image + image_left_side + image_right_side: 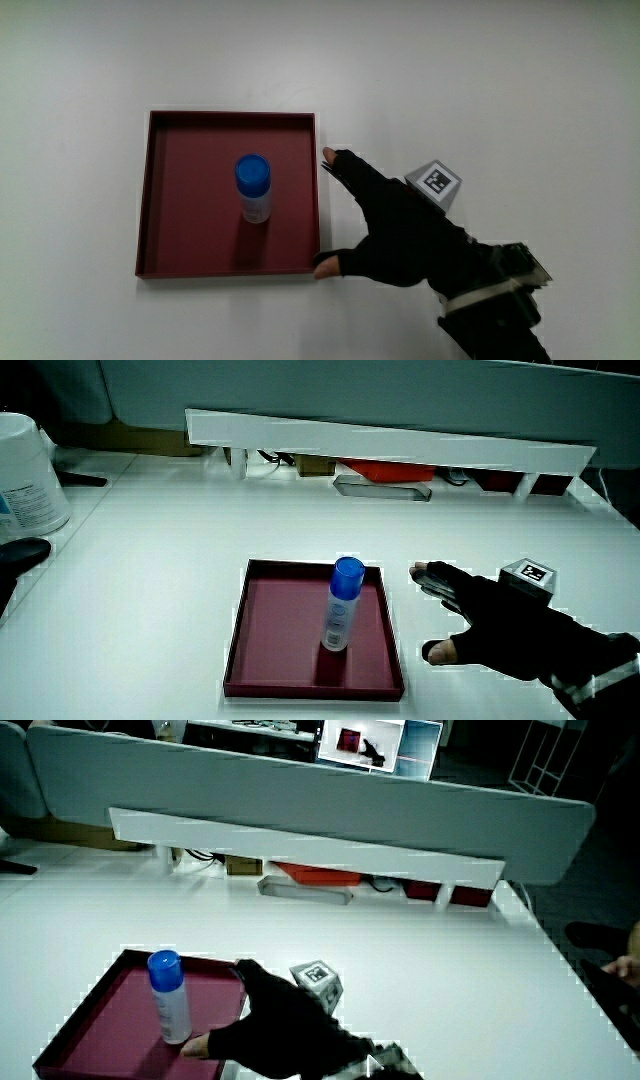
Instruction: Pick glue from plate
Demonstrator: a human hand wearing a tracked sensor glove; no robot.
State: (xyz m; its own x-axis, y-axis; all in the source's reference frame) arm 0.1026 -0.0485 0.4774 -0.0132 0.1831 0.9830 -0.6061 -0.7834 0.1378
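The glue (254, 187) stood upright on the plate (190, 250), a dark red square tray w/ a low rim, roughly mid-tray. Blue cap on top, pale body; there was a label on the body, seen in a side view (338, 622), but the print was too small to read. No brand legible.

The hand (385, 228) sat on the table (500, 80) just beside the plate's edge, not over the glue. Fingers were spread and relaxed, gripping nothing: the forefinger tip lay by the rim about level w/ the glue, and the thumb tip touched or nearly touched the plate corner nearer the person. The patterned cube (436, 182) on the glove's back showed a black-and-white marker pattern, no letters.

In a side view a big white tub (28, 472) stood at the table's edge, well apart from the plate; it had blue-ish print, unreadable. Farther from the person than the plate ran the low partition (300, 845), w/ a red object (320, 875) and a grey tray (305, 890) under it. Nothing stood between hand and glue except the plate's rim.
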